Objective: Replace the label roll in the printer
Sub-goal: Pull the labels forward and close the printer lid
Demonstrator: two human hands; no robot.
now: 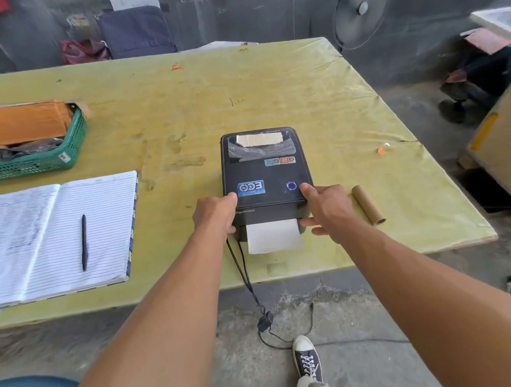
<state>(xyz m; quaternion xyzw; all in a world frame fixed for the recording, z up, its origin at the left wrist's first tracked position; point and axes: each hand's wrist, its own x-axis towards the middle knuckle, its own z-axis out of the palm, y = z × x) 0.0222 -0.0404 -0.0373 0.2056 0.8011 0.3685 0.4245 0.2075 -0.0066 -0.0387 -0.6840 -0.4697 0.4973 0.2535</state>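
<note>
At centre frame the black printer (266, 175) sits on the yellow-green table (172, 113), lid closed, a strip of white label paper (273, 236) hanging from its front slot. The left hand (216, 213) and right hand (326, 208) clasp its front corners, one each side. An empty cardboard core (367, 204) (bare brown tube) lies just right of the printer.

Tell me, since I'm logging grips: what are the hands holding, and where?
Both hands grip the black label printer at its front corners: left hand on the left corner, right hand on the right.
</note>
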